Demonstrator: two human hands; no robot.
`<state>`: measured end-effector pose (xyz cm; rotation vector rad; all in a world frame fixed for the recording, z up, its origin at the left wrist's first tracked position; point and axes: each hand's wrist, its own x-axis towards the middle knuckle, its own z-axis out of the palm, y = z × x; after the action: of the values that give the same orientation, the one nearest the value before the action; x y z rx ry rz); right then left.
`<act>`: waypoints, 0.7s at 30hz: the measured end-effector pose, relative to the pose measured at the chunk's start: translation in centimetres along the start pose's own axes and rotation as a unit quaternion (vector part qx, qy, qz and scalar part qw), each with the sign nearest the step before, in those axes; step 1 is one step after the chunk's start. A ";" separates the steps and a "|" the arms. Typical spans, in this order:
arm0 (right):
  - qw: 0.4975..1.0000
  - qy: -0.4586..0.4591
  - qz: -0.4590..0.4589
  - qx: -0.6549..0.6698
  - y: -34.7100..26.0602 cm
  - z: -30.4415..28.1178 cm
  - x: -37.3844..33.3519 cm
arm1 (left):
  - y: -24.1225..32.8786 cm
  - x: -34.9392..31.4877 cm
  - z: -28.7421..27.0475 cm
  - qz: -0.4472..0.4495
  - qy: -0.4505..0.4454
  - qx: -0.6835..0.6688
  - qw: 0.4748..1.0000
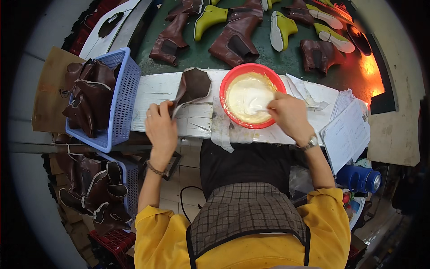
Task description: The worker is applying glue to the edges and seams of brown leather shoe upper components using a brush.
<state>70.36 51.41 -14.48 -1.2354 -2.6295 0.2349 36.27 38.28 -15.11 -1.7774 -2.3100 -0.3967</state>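
Observation:
My left hand [161, 127] pinches the near edge of a brown leather boot upper [197, 85], which lies on the white worktop with its dark brown face showing. A red bowl [226, 110] of thick cream-white paste [248, 96] stands to the right of it. Over the bowl's right rim reaches my right hand [289, 114], fingers closed and their tips down at the paste. Whatever those fingers hold is hidden by the hand and the white paste.
Blue baskets [123, 96] of brown uppers stand at the left. Beyond the white worktop [154, 89], brown boots [235, 40] and yellow-green shoe lasts [210, 20] lie on a green surface, with an orange glow at right. Papers [345, 134] hang near a blue flask [358, 178].

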 end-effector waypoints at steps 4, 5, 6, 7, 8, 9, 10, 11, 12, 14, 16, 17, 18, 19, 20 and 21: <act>0.989 0.110 0.082 0.058 2.4 -2.0 -2.8 | 0.5 1.6 -0.7 -0.002 0.037 -0.060 0.997; 0.988 0.094 0.107 0.063 2.9 -2.1 -3.3 | 0.3 2.3 -0.7 -0.019 -0.012 -0.052 0.998; 0.986 0.079 0.134 0.065 3.1 -2.2 -3.5 | 0.1 3.3 -0.6 -0.033 -0.060 -0.047 0.997; 0.986 0.081 0.132 0.067 2.8 -2.4 -3.3 | -0.6 4.0 -0.6 -0.034 -0.057 -0.046 0.997; 0.977 0.110 0.150 0.102 2.4 -2.7 -3.1 | -1.5 4.7 -0.7 -0.028 -0.134 -0.094 0.986; 0.966 0.138 0.171 0.134 2.1 -2.9 -3.2 | -2.3 5.1 -0.5 -0.019 -0.212 -0.144 0.967; 0.966 0.138 0.172 0.133 2.6 -2.6 -3.5 | -2.7 5.5 -0.2 -0.003 -0.216 -0.170 0.961; 0.974 0.115 0.156 0.114 3.3 -1.9 -3.8 | -2.6 5.5 0.2 -0.002 -0.217 -0.170 0.961; 0.981 0.092 0.140 0.095 3.6 -1.6 -3.9 | -1.9 5.7 0.3 0.001 -0.258 -0.107 0.960; 0.971 0.120 0.160 0.130 3.3 -1.3 -4.1 | -2.0 5.3 2.1 0.020 -0.276 -0.028 0.961; 0.959 0.147 0.181 0.164 3.4 -1.0 -4.4 | -1.8 5.3 4.1 0.031 -0.236 -0.126 0.963; 0.964 0.138 0.170 0.147 3.7 -0.7 -4.6 | -1.6 5.2 5.2 0.038 -0.193 -0.223 0.955; 0.970 0.130 0.158 0.129 3.9 -0.3 -4.6 | -1.2 4.9 7.0 0.030 -0.151 -0.297 0.942; 0.970 0.129 0.161 0.128 4.0 0.0 -4.8 | 0.3 4.7 6.7 0.032 -0.153 -0.298 0.942; 0.964 0.143 0.164 0.151 4.0 0.4 -4.9 | 1.9 4.0 6.3 0.035 -0.111 -0.294 0.949; 0.958 0.158 0.164 0.174 4.0 0.6 -4.8 | 3.1 3.6 5.9 0.035 -0.065 -0.287 0.955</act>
<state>76.13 50.17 -16.67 -1.4348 -2.0006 0.4883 38.38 44.28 -19.27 -2.1833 -2.3661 -1.0590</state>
